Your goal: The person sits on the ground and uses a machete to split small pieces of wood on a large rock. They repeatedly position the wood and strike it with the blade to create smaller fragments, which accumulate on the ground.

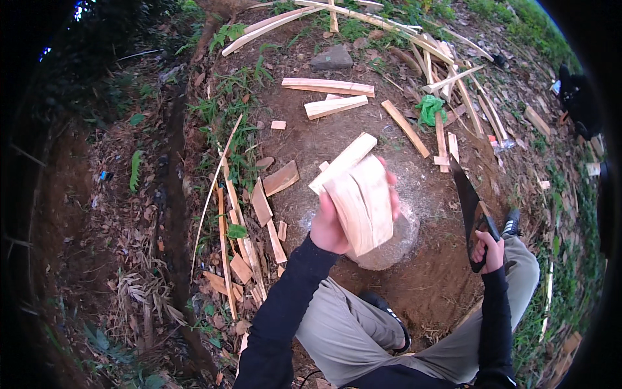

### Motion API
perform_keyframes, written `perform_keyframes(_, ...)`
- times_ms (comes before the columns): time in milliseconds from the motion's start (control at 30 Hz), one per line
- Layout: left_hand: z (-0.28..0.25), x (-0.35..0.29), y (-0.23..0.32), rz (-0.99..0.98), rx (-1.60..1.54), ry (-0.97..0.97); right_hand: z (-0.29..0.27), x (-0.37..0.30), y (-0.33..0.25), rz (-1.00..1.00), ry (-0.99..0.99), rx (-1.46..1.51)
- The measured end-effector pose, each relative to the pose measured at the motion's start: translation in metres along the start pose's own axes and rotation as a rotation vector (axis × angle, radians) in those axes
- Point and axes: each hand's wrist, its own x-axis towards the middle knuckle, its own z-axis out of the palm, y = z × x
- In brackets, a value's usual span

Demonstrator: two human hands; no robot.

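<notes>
My left hand (330, 223) is wrapped round a pale wooden block (364, 206), raised in front of me, with fingertips showing along its far right edge. A dark line or split runs down the block's face; I cannot tell whether it is one piece or two. Just beyond it a pale wood strip (350, 157) lies slanted, partly hidden by the block. Below the block is a round greyish stump or stone (405, 236). My right hand (490, 251) grips the handle of a handsaw (468, 201), held by my right knee, its dark blade pointing up and away.
Sawn boards (327, 86) and offcuts (282, 177) lie scattered over the dirt. Long strips (227, 253) line the left side; more wood is heaped at the far right beside a green plastic bag (430, 110). A grey stone (332, 58) sits at the far side.
</notes>
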Motion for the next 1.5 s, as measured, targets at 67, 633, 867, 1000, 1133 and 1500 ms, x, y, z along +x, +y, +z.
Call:
perform_keyframes(67,0.001,0.004,0.006,0.067,-0.229,0.111,0.001,0.001,-0.001,0.014,0.004,0.005)
perform_keyframes(633,0.0,0.004,0.013,0.096,-0.415,-0.037,-0.005,-0.001,0.004,0.002,0.003,0.026)
perform_keyframes(867,-0.077,0.014,-0.028,-0.092,0.036,0.468,0.006,-0.017,0.009,-0.102,0.046,-0.164)
perform_keyframes(1000,-0.12,0.006,-0.071,-0.124,0.549,0.645,0.011,-0.046,0.022,-0.251,0.053,-0.168)
perform_keyframes(1133,-0.131,-0.004,-0.074,-0.137,0.778,0.707,0.023,-0.088,0.021,-0.406,0.015,-0.278)
perform_keyframes(1500,-0.139,-0.026,-0.062,-0.376,1.82,0.556,0.077,-0.16,0.029,-0.626,-0.11,-0.411)
